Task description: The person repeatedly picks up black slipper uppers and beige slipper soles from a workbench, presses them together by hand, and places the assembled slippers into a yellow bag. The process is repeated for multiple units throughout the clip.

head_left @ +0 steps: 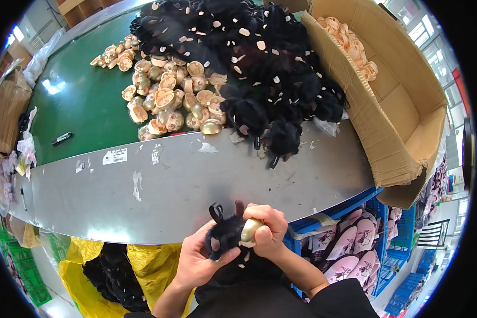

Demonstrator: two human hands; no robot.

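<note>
In front of my body, at the near edge of the metal table (196, 196), my left hand (192, 259) is closed around a small black plush piece (225, 233) with ears and a black loop on top. My right hand (269, 233) grips a shiny gold plastic shell (250, 231) and presses it against the plush's right side. How far the shell sits inside the plush is hidden by my fingers. Beyond my hands lies a pile of gold doll-face shells (167, 98) with pale insides. Next to it spreads a large heap of black plush pieces (244, 58).
A cardboard box (403, 111) with peach-coloured plastic pieces (350, 42) stands at the right. Below the table are a yellow bag (85, 265) of black plush and blue crates (392, 265) of pink printed pieces (350, 244). A black marker (62, 139) lies on the green surface (85, 100).
</note>
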